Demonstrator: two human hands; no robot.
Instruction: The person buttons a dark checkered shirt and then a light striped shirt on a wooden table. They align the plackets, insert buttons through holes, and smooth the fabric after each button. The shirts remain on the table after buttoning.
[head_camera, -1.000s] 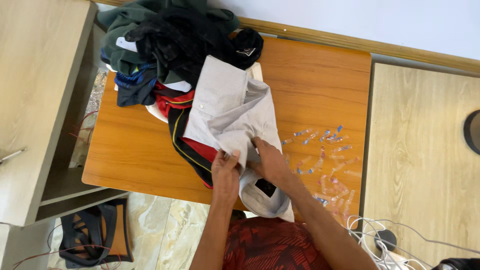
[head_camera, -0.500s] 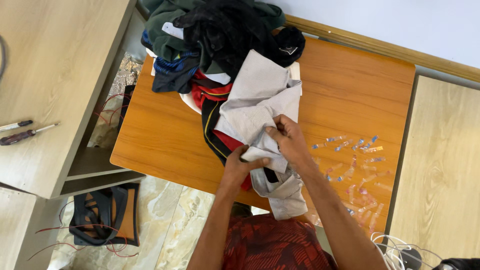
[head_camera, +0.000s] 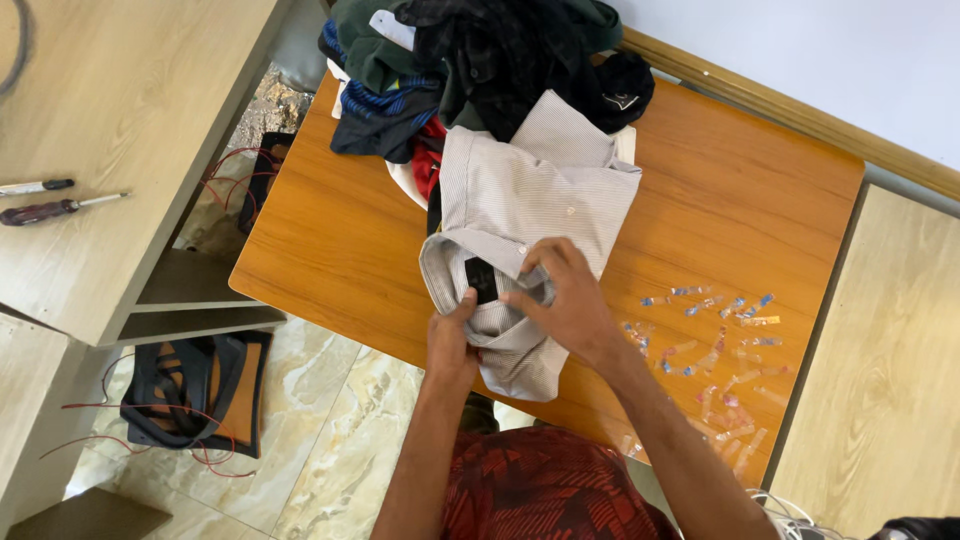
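Both hands on grey pinstriped shirt (head_camera: 530, 215), lying at table (head_camera: 330, 240) centre-front. L hand (head_camera: 453, 335) pinches collar edge at 6 o'clock; R hand (head_camera: 565, 298) closed on collar just beside it. Clothes pile (head_camera: 470, 60) touches shirt at 12. Small clear plastic bits (head_camera: 715, 335) at 3. Screwdrivers (head_camera: 50, 200) on desk at 9.

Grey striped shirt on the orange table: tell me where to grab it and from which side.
Probably grip the grey striped shirt at its collar, coming from the near table edge. The collar faces the person, sits on top, and is a thick folded band; both the left hand and right hand already rest there.
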